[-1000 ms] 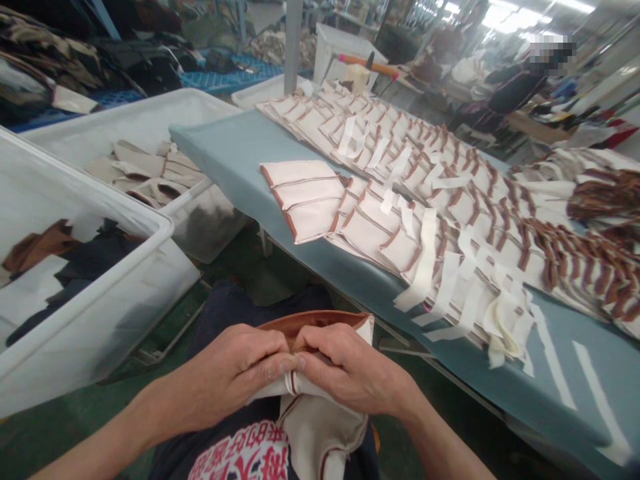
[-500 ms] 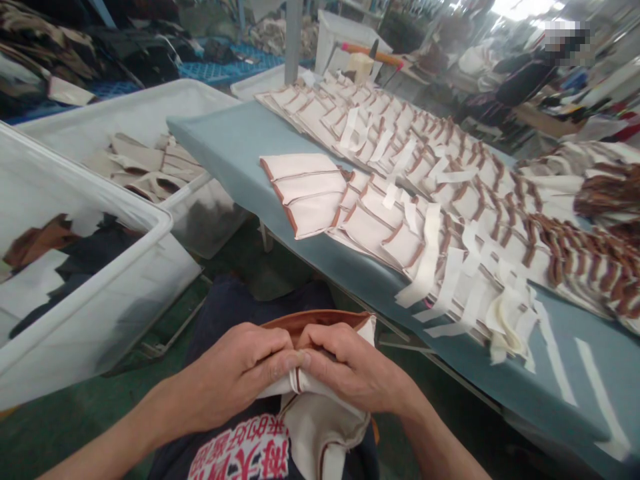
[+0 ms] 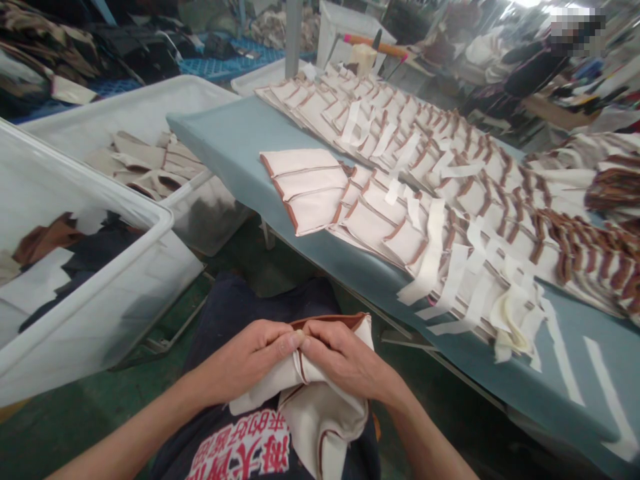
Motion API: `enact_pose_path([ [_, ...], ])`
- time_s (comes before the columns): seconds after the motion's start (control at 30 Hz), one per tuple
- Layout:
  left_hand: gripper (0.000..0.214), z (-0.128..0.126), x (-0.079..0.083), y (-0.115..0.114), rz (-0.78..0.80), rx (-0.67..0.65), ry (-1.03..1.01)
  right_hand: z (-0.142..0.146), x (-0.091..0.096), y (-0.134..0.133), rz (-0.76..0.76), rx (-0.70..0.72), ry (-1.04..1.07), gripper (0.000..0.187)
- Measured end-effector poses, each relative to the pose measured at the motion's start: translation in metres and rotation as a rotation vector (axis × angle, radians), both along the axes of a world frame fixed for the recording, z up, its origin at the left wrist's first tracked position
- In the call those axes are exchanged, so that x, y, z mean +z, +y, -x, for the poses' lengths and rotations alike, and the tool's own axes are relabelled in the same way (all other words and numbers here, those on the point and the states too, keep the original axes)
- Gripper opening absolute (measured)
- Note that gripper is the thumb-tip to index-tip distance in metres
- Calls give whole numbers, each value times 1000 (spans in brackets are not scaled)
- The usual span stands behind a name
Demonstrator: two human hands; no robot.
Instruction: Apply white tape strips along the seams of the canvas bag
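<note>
Over my lap I hold a cream fabric piece (image 3: 320, 413) with brown trim along its upper edge and dark piping down its seam. My left hand (image 3: 255, 357) pinches the edge from the left, thumb pressed on the seam. From the right, my right hand (image 3: 340, 357) grips the same edge, its thumb tip touching the left one. Both hands are closed on the cloth, and the fingers behind it are hidden. The lower part of the piece hangs in folds over a dark apron (image 3: 240, 447) with red and white lettering.
A blue-grey table (image 3: 220, 133) on the right bears rows of cream pieces (image 3: 310, 190) with brown edges and loose white strips (image 3: 427, 257). White bins (image 3: 167, 223) with fabric scraps stand at left. A person (image 3: 530, 73) is at the back right.
Both hands have risen slightly along with the fabric edge, and more of the cream cloth shows below the thumbs. My view has shifted a little.
</note>
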State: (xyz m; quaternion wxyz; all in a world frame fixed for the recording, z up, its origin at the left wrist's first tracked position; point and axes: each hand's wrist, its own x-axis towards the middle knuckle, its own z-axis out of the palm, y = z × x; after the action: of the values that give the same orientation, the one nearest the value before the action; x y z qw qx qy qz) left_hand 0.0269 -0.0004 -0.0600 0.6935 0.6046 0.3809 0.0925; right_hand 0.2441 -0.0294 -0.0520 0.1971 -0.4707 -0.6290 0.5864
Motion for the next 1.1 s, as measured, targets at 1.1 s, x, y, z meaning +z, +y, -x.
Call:
enact_pose_path([
  [1.1,77,1,-23,-4,109,109,-104,6,-17,1,27,-10,-58,46],
])
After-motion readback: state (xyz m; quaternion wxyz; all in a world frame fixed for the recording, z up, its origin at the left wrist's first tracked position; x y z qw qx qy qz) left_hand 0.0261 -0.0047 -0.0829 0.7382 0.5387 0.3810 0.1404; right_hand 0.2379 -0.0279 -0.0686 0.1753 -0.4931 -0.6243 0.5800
